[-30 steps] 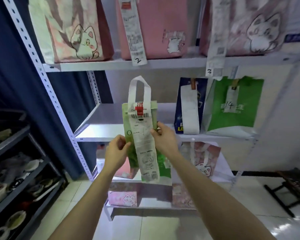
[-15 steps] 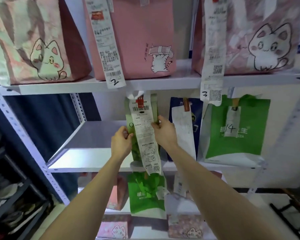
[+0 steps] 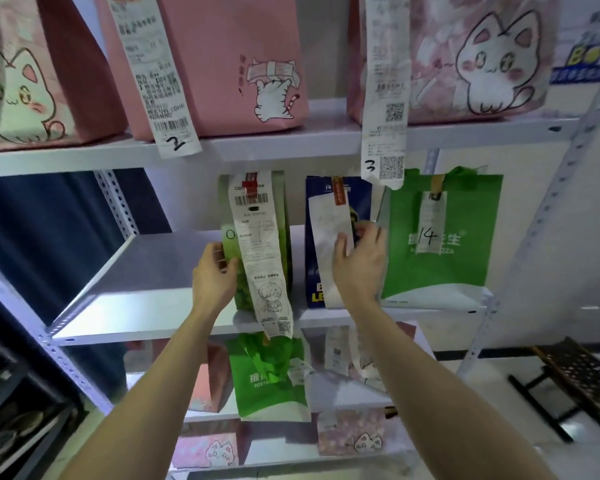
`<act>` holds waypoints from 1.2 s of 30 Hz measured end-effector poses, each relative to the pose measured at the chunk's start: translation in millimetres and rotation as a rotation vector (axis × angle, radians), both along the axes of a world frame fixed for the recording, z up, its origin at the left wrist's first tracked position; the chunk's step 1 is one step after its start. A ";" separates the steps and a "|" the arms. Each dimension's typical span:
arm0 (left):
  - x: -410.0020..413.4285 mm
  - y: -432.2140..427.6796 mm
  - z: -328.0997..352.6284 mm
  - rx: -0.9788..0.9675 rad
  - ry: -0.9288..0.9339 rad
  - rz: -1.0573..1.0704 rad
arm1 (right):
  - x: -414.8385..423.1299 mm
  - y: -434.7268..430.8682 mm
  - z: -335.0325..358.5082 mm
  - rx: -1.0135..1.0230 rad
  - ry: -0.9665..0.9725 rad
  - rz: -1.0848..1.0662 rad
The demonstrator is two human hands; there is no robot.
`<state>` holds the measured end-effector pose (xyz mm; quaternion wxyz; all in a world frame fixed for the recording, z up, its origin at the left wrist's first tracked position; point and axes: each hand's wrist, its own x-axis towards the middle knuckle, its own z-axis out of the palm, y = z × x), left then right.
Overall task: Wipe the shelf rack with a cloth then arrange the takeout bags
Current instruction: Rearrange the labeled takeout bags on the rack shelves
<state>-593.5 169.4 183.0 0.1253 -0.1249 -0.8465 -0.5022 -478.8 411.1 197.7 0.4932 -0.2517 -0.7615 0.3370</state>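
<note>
A light green takeout bag (image 3: 282, 216) with a long receipt stands on the middle shelf (image 3: 146, 289) of the white rack. My left hand (image 3: 212, 279) holds the bag's left edge, thumb in front. Just to the right stands a dark blue bag (image 3: 315, 271) with a white receipt. My right hand (image 3: 358, 265) is on it, thumb on the receipt and fingers curled at the bag's right edge. A green bag marked 14 (image 3: 465, 258) stands further right. No cloth is in view.
Pink cat-print bags (image 3: 222, 64) with receipts marked 2 and 3 fill the top shelf (image 3: 291, 143). Below are a green bag (image 3: 267, 382) and more pink bags. A dark cart (image 3: 14, 410) stands at left, a black stool (image 3: 575, 375) at right.
The light green bag went up from in front of the shelf and onto the middle shelf. My right hand let go of it and moved right to the blue bag.
</note>
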 end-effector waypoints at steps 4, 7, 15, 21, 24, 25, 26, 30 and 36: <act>-2.0 1.3 1.0 -0.010 -0.008 0.017 | 1.3 31.9 0.5 -0.168 -0.229 -0.030; -1.0 2.2 0.8 -0.027 -0.015 0.001 | -2.7 46.0 -5.6 -0.238 -0.346 0.030; 15.2 -13.1 -14.0 -0.014 0.002 -0.067 | 26.5 29.0 -12.6 -0.192 -0.232 0.047; 37.5 -33.5 -9.9 -0.071 0.026 -0.070 | 82.6 -3.2 -14.1 -0.216 -0.161 -0.093; 61.1 -43.5 -7.4 -0.083 0.012 -0.273 | 114.7 -32.3 -19.7 -0.193 -0.158 -0.154; 71.7 -47.6 -7.3 -0.093 -0.015 -0.373 | 124.8 -44.5 -21.0 -0.190 -0.177 -0.172; 82.8 -52.5 -7.1 -0.099 -0.050 -0.466 | 134.0 -57.4 -22.5 -0.193 -0.191 -0.183; 119.0 -80.5 -8.6 -0.084 -0.166 -0.687 | 161.9 -117.1 -31.7 -0.196 -0.186 -0.176; 131.5 -148.6 -22.2 -0.115 -0.170 -0.687 | 141.3 -221.9 -47.0 -0.150 -0.231 0.009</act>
